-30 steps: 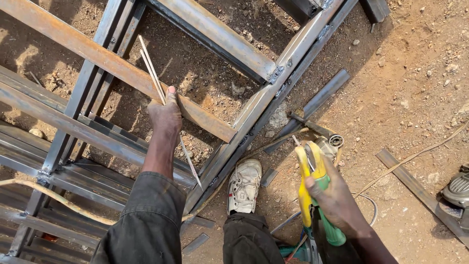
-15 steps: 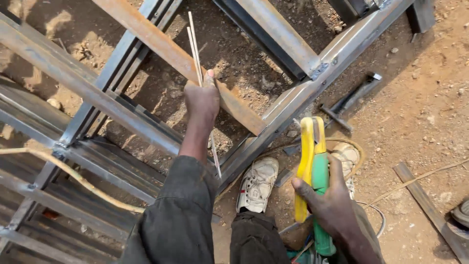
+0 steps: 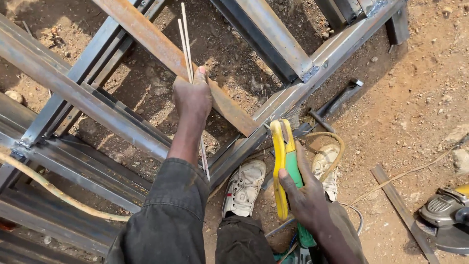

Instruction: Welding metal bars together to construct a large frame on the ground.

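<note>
My left hand (image 3: 193, 100) is closed around a few thin welding rods (image 3: 184, 41) that stick up past the fingers and trail down below the wrist. It hovers over a rusty flat bar (image 3: 161, 46) lying diagonally on a welded steel frame (image 3: 73, 93). My right hand (image 3: 305, 198) grips a yellow and green electrode holder (image 3: 283, 161), its jaws pointing up toward the frame's joint (image 3: 308, 73). My white shoes (image 3: 244, 186) stand on the dirt between the two hands.
An angle grinder (image 3: 447, 215) lies on the dirt at the right edge beside a flat steel strip (image 3: 398, 205). A hammer (image 3: 334, 105) rests by the frame. A hose-like cable (image 3: 53, 190) crosses the steel at the lower left.
The view has shifted, and both hands appear higher and further right. My right hand has raised the holder closer to the frame rail. The left hand still holds the rods.
</note>
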